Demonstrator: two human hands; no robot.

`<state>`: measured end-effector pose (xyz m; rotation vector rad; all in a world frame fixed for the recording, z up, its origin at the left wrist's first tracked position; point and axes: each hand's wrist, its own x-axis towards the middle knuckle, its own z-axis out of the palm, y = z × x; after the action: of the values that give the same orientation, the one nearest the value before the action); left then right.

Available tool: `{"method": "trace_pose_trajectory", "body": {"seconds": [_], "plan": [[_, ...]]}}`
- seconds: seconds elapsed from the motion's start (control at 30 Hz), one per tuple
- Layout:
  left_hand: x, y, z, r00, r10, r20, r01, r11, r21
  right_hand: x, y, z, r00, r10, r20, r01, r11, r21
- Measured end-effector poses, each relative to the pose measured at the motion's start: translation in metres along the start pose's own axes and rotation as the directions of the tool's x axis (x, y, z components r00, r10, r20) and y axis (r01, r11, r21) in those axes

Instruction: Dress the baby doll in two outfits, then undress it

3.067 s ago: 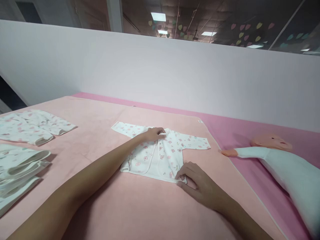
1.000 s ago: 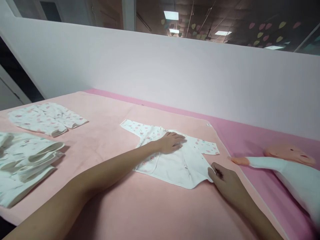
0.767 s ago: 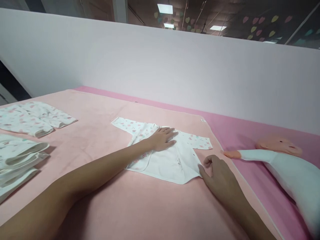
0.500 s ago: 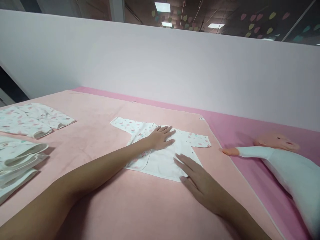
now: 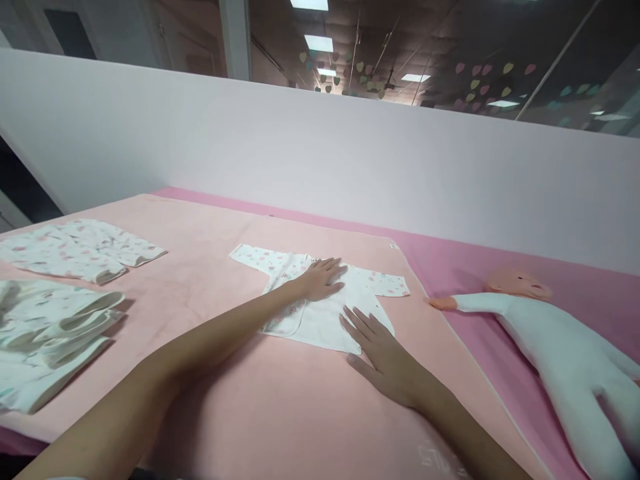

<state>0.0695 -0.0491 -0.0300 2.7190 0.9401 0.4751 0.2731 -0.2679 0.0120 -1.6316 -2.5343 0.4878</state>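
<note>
A small white baby shirt with a pink print lies flat on the peach blanket, sleeves spread left and right. My left hand rests flat on the shirt's upper middle, fingers stretched out. My right hand lies open on the shirt's lower right corner, fingers spread and pointing away from me. Neither hand holds anything.
A folded printed garment lies at the far left, with a pile of white clothes in front of it. A baby doll in a white suit lies on the pink sheet at the right. A white wall runs behind.
My right hand let go of the shirt's lower right edge, which it had pulled out, and now lies flat on that corner. My left hand stayed pressed on the shirt.
</note>
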Motion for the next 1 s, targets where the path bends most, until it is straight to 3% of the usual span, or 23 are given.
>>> {"method": "trace_pose_trajectory", "body": {"seconds": [0.07, 0.13, 0.23, 0.33, 0.4, 0.47, 0.57, 0.8, 1.0], "plan": [[-0.005, -0.010, -0.007, 0.997, 0.040, -0.065, -0.039, 0.999, 0.014, -0.001, 0.001, 0.001, 1.000, -0.030, -0.009, 0.029, 0.998, -0.057], [-0.014, -0.023, -0.017, 0.992, 0.010, -0.124, -0.005, 0.999, 0.041, 0.000, 0.000, 0.001, 0.996, -0.079, -0.052, 0.072, 0.990, -0.124], [-0.031, -0.040, -0.030, 0.963, -0.160, -0.219, 0.175, 0.983, 0.054, 0.009, -0.013, 0.000, 0.971, -0.202, -0.126, 0.174, 0.964, -0.202], [-0.045, -0.047, -0.034, 0.917, -0.293, -0.269, 0.305, 0.952, 0.004, 0.034, -0.041, -0.002, 0.954, -0.250, -0.165, 0.226, 0.962, -0.151], [-0.050, -0.047, -0.033, 0.908, -0.332, -0.257, 0.337, 0.941, -0.026, 0.058, -0.063, -0.002, 0.972, -0.145, -0.185, 0.134, 0.989, -0.070], [-0.052, -0.045, -0.031, 0.911, -0.339, -0.235, 0.341, 0.939, -0.031, 0.082, -0.082, 0.000, 0.981, 0.033, -0.193, -0.032, 0.999, 0.008], [-0.050, -0.044, -0.031, 0.921, -0.328, -0.213, 0.331, 0.943, -0.019, 0.109, -0.096, 0.006, 0.955, 0.235, -0.182, -0.218, 0.970, 0.110], [-0.044, -0.038, -0.034, 0.915, -0.367, -0.168, 0.377, 0.926, 0.031, 0.126, -0.087, 0.030, 0.927, 0.337, -0.163, -0.286, 0.919, 0.273], [-0.041, -0.019, -0.037, 0.889, -0.444, -0.115, 0.456, 0.883, 0.115, 0.122, -0.078, 0.019, 0.931, 0.361, -0.052, -0.309, 0.856, 0.415]]}}
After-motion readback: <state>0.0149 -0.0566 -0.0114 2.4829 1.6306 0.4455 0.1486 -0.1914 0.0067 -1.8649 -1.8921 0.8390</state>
